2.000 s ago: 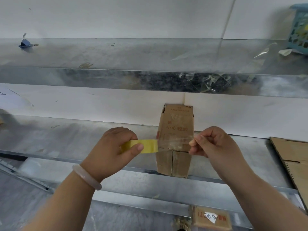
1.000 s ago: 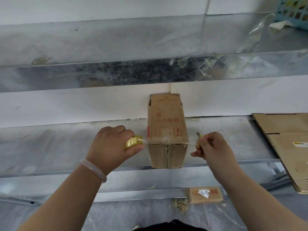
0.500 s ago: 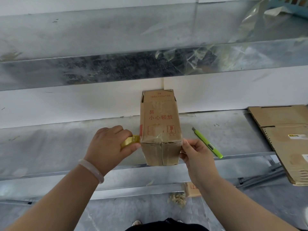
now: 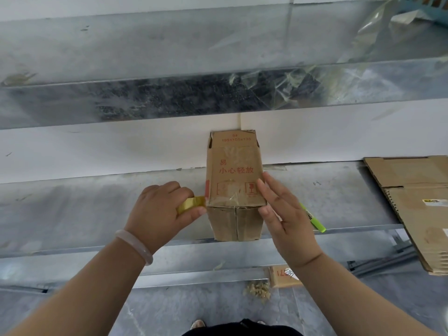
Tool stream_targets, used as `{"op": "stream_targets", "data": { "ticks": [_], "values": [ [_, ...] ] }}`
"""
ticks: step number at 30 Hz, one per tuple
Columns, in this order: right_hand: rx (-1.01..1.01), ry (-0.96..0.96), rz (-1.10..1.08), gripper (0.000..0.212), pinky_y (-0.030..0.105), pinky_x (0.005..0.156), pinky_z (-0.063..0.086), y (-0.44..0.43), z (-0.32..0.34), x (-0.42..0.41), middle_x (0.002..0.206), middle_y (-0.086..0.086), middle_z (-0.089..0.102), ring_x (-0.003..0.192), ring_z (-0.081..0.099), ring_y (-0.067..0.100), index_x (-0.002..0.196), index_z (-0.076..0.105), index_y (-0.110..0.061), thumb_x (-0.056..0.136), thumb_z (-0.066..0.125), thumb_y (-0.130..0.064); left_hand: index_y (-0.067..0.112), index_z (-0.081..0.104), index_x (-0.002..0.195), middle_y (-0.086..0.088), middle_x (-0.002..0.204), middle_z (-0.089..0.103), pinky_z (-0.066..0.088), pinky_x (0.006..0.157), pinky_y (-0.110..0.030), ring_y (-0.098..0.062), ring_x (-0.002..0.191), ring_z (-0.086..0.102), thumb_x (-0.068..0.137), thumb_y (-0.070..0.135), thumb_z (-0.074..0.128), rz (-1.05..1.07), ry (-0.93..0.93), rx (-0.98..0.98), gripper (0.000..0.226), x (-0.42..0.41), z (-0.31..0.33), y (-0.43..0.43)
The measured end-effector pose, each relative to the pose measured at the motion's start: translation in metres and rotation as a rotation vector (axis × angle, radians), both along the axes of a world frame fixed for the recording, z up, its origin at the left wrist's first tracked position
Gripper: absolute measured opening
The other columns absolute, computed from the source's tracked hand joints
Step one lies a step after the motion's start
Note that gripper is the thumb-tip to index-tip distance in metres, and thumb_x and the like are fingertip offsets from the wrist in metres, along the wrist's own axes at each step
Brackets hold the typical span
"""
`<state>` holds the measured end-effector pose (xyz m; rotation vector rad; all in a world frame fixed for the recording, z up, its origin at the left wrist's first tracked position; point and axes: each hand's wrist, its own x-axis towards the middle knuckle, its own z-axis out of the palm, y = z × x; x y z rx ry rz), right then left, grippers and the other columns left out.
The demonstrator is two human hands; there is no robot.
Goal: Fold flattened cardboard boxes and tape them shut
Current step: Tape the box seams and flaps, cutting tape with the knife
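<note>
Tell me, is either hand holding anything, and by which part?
The left hand grips the tape roll by its rim, beside the box. The right hand holds nothing; its straight fingers rest against the box's side.

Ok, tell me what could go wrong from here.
The brown cardboard box stands at the grey metal shelf's front edge; a push from the flat right hand could tip it off. Tugging the yellow tape roll in the left hand's grip might wrinkle the tape. The slim green plastic tool nearby could get knocked off.

Folded brown cardboard box [image 4: 234, 183] lies lengthwise on the shelf, clear tape [image 4: 232, 195] across its top.
</note>
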<state>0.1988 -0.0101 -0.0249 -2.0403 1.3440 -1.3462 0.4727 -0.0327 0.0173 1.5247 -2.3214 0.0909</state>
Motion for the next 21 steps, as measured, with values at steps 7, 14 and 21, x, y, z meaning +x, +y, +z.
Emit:
{"op": "stream_targets", "data": {
  "ticks": [7, 14, 21],
  "values": [
    [-0.102, 0.189, -0.027, 0.047, 0.011, 0.112, 0.028, -0.007, -0.006, -0.004, 0.153, 0.0, 0.039, 0.138, 0.033, -0.004, 0.15, 0.032, -0.022, 0.106, 0.032, -0.037, 0.024, 0.065, 0.084, 0.01, 0.071, 0.052, 0.042, 0.062, -0.028, -0.01, 0.059, 0.051, 0.087, 0.071, 0.031, 0.006, 0.079, 0.036, 0.058, -0.004, -0.006, 0.002],
    [0.44, -0.317, 0.201, 0.069, 0.014, 0.118, 0.008, 0.019, -0.006, 0.028, 0.155, -0.039, -0.002, 0.147, -0.002, -0.007, 0.148, -0.013, -0.041, 0.095, 0.029, -0.055, 0.024, 0.064, 0.084, 0.011, 0.072, 0.052, 0.041, 0.064, -0.029, -0.01, 0.061, 0.052, 0.086, 0.07, 0.033, 0.035, 0.118, 0.062, 0.056, -0.003, -0.007, 0.003],
    [0.171, 0.082, -0.017, 0.071, 0.021, 0.12, 0.012, 0.008, 0.015, 0.018, 0.161, -0.022, 0.007, 0.149, 0.006, 0.001, 0.155, 0.002, -0.038, 0.095, 0.027, -0.067, 0.026, 0.062, 0.082, 0.011, 0.072, 0.05, 0.04, 0.064, -0.029, -0.01, 0.061, 0.051, 0.087, 0.072, 0.029, 0.014, 0.093, 0.069, 0.057, -0.009, -0.005, -0.001]
  ]
}}
